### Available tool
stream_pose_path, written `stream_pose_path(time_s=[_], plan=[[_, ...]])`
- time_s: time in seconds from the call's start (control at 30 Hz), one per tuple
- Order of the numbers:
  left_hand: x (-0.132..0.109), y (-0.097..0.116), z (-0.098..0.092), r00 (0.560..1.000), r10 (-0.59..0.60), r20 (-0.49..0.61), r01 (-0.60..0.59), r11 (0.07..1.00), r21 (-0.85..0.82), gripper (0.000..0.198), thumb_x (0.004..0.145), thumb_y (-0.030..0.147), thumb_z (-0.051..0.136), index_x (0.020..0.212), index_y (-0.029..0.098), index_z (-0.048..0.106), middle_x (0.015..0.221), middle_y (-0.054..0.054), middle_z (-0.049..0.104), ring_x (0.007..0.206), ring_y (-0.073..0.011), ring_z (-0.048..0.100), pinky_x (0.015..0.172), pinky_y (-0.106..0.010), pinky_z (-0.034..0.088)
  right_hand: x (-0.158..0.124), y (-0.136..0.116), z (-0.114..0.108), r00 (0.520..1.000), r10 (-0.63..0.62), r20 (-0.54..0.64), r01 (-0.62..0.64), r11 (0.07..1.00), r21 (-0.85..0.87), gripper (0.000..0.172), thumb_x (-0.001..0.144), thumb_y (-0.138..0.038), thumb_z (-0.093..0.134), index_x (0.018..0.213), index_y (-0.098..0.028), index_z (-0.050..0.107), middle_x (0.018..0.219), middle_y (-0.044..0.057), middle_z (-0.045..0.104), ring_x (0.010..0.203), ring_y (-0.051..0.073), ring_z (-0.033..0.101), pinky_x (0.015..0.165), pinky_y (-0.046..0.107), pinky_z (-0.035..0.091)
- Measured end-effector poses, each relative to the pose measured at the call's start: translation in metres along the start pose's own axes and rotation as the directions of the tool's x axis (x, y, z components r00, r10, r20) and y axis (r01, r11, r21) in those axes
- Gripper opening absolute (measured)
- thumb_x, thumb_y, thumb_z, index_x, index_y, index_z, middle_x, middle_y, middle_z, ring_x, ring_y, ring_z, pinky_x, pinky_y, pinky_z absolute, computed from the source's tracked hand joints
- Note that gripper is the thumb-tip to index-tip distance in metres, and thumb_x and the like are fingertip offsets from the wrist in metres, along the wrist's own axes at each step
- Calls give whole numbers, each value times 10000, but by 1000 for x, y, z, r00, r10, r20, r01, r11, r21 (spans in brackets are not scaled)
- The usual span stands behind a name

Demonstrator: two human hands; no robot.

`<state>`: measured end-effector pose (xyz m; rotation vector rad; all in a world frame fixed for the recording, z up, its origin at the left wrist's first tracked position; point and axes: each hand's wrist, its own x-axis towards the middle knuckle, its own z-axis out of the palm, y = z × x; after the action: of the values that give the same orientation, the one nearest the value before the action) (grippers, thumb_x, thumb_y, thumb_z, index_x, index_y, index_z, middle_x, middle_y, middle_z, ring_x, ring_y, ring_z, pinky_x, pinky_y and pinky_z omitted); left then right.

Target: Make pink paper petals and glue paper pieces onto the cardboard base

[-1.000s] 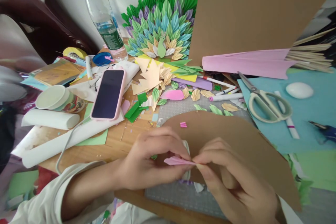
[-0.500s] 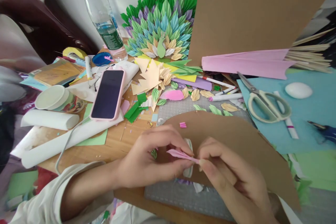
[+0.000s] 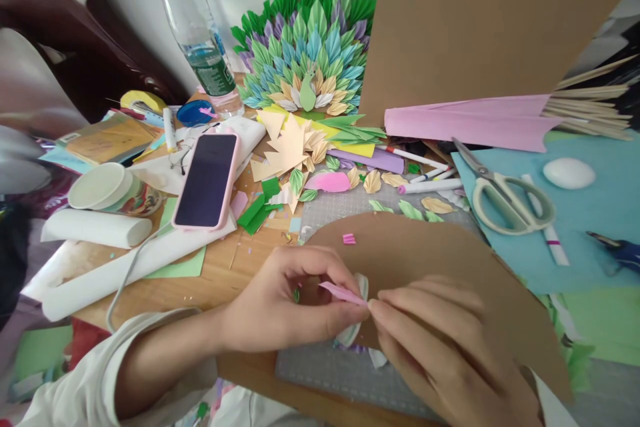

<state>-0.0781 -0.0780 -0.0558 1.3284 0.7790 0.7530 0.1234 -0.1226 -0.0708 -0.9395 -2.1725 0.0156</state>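
Observation:
A small folded pink paper piece [image 3: 342, 292] is pinched between the thumb and fingers of my left hand [image 3: 295, 300]. My right hand [image 3: 440, 340] meets its right end, thumb and forefinger pressed together there. Below both hands lies a brown cardboard piece with a curved edge [image 3: 425, 240], and a small pink scrap [image 3: 349, 239] rests on it. Partly hidden behind my left fingers is a whitish oval object [image 3: 363, 287], too covered to identify.
A paper peacock [image 3: 308, 90] stands at the back beside upright cardboard [image 3: 470, 27]. Scissors [image 3: 510, 203] and a white egg-shaped object [image 3: 569, 173] lie right. Phone [image 3: 206, 180], bottle [image 3: 205, 53], cup [image 3: 100, 188] and white rolls [image 3: 100, 228] occupy the left.
My right hand has shifted slightly left along the pink piece, its other fingers now more stretched out. My left hand has barely moved and keeps its pinch.

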Motion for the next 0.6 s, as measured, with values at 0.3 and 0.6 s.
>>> stream_pose_path(time_s=[0.3,0.6], plan=[[1,-4,0,995,102,-7,-101,994,39,40,775,113,719,770,122,681,690,-14,600,595,-87,539,527,-188,446,-5,0,-3,996,26,84,-20,997,-76,353,849,-18,582,1171,-160,604,911,54,719,865,199,652,864,405,498],[-1,-2,0,995,97,-37,-93,991,95,138,768,89,715,887,134,662,724,-6,625,594,-86,559,518,-173,444,9,-2,5,978,205,28,-205,949,240,232,842,-38,571,1000,-196,634,819,24,673,783,140,636,667,249,546]])
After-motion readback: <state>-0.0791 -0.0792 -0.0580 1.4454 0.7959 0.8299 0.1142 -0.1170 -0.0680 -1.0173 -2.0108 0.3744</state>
